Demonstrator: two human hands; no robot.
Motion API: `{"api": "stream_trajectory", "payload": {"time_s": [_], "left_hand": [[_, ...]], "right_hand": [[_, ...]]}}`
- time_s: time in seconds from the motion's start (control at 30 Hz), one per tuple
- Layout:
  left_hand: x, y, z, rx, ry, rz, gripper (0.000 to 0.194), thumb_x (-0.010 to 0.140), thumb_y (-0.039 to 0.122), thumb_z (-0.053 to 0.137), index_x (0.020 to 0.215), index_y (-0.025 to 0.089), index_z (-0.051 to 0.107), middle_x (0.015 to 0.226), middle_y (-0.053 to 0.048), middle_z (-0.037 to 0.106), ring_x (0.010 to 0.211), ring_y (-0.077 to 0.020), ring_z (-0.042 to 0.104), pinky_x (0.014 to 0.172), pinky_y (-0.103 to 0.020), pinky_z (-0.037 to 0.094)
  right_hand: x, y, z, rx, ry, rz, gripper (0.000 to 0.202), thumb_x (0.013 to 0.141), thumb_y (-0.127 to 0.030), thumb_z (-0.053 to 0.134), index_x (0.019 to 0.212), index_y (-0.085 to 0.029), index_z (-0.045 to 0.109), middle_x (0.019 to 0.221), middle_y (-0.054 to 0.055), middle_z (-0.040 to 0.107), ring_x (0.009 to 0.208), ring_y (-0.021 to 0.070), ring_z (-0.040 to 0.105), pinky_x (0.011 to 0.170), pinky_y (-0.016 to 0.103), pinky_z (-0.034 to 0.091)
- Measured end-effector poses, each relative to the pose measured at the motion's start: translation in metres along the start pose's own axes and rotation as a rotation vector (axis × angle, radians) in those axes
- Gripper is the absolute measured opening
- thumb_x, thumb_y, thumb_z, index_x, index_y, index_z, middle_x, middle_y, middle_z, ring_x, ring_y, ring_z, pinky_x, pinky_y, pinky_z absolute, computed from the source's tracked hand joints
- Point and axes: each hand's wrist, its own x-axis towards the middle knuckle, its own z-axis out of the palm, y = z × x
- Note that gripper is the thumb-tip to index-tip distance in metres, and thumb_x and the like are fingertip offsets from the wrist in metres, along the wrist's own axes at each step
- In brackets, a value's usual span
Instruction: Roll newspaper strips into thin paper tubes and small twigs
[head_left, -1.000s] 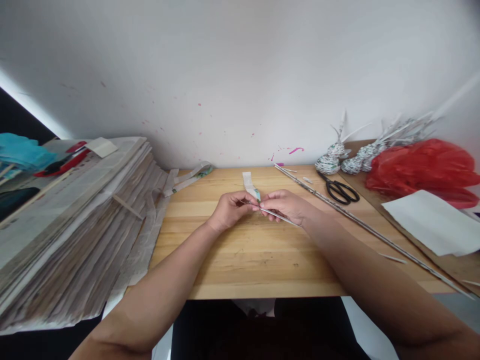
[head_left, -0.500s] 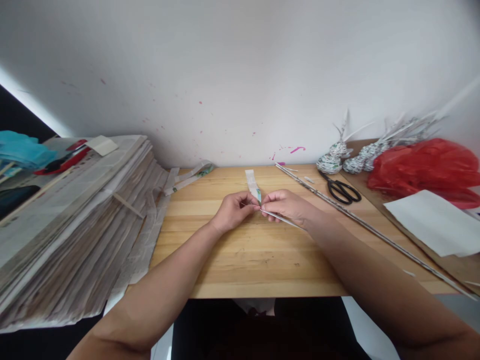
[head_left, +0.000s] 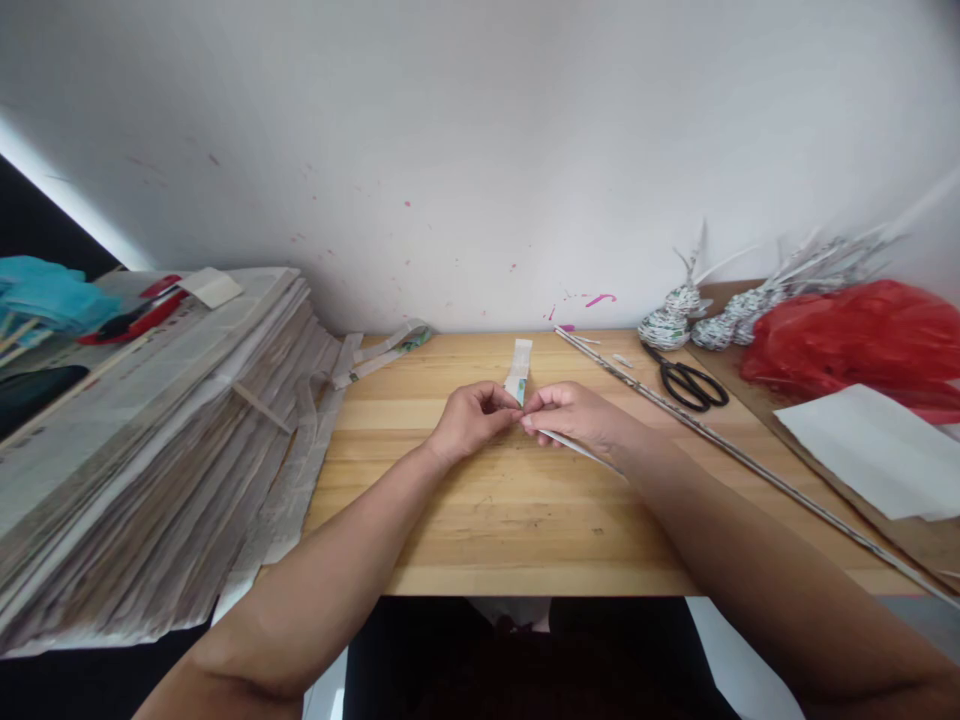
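Note:
Over the middle of the wooden table, my left hand [head_left: 474, 420] and my right hand [head_left: 571, 414] meet with fingertips pinched together. Between them is a newspaper strip [head_left: 519, 362], its flat loose end standing up and away from me, with a green patch near my fingers. A thin rolled paper stick [head_left: 585, 452] runs from my right fingers back under the right wrist. My left thumb and index finger close on the place where strip and roll join; the exact contact is hidden by the fingers.
At left rises a tall newspaper stack [head_left: 187, 450] carrying a red stapler-like tool [head_left: 139, 318] and a blue bag [head_left: 52, 300]. Cut paper strips [head_left: 307, 450] lie beside it. On the right are long paper sticks [head_left: 712, 436], black scissors [head_left: 694, 386], woven paper figures [head_left: 666, 322] and a red plastic bag [head_left: 855, 335].
The strip's loose end has swung from leaning left to leaning slightly right. Both hands stay pinched together, with small finger movements. The whole view has shifted a little.

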Motion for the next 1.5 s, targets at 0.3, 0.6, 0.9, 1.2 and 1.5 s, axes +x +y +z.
{"api": "stream_trajectory", "payload": {"time_s": [0.3, 0.6, 0.9, 1.2, 1.5], "left_hand": [[0.001, -0.002, 0.000, -0.309, -0.017, -0.077, 0.040, 0.066, 0.034, 0.078, 0.093, 0.018, 0.052, 0.058, 0.003, 0.061, 0.050, -0.0113, 0.058, 0.052, -0.022, 0.043], [0.003, 0.006, -0.004, -0.487, 0.031, -0.384, 0.047, 0.077, 0.057, 0.063, 0.096, 0.013, 0.061, 0.069, -0.006, 0.067, 0.055, -0.0129, 0.062, 0.050, -0.024, 0.051], [-0.002, 0.005, 0.002, -0.448, -0.034, -0.364, 0.031, 0.057, 0.033, 0.085, 0.074, 0.010, 0.072, 0.065, -0.004, 0.065, 0.056, -0.0070, 0.056, 0.054, -0.019, 0.048], [0.002, 0.004, 0.001, -0.513, 0.108, -0.336, 0.029, 0.060, 0.031, 0.083, 0.072, 0.009, 0.069, 0.067, -0.006, 0.069, 0.057, -0.0100, 0.062, 0.054, -0.019, 0.049], [0.003, 0.005, 0.000, -0.592, 0.145, -0.378, 0.019, 0.066, 0.023, 0.079, 0.071, 0.009, 0.068, 0.065, -0.007, 0.069, 0.058, -0.0095, 0.063, 0.056, -0.018, 0.051]], "right_hand": [[0.003, -0.005, 0.006, -0.086, 0.118, 0.038, 0.016, 0.070, -0.026, 0.071, 0.070, -0.016, 0.059, 0.057, 0.000, 0.061, 0.051, 0.0093, 0.055, 0.046, 0.019, 0.043], [0.001, -0.005, 0.002, -0.006, 0.119, -0.023, 0.016, 0.072, -0.028, 0.066, 0.067, -0.016, 0.057, 0.058, 0.000, 0.060, 0.049, 0.0082, 0.053, 0.044, 0.019, 0.039], [0.002, -0.001, 0.004, -0.040, 0.100, -0.010, 0.016, 0.071, -0.031, 0.067, 0.070, -0.016, 0.059, 0.058, 0.000, 0.060, 0.052, 0.0096, 0.054, 0.048, 0.020, 0.040], [-0.001, 0.001, 0.014, -0.496, 0.378, -0.364, 0.019, 0.076, -0.037, 0.068, 0.081, -0.021, 0.061, 0.078, 0.003, 0.068, 0.069, 0.0155, 0.060, 0.063, 0.027, 0.043], [-0.003, 0.001, 0.015, -0.721, 0.421, -0.612, 0.013, 0.088, -0.020, 0.052, 0.089, -0.022, 0.065, 0.085, 0.004, 0.068, 0.077, 0.0154, 0.060, 0.071, 0.026, 0.042]]}}
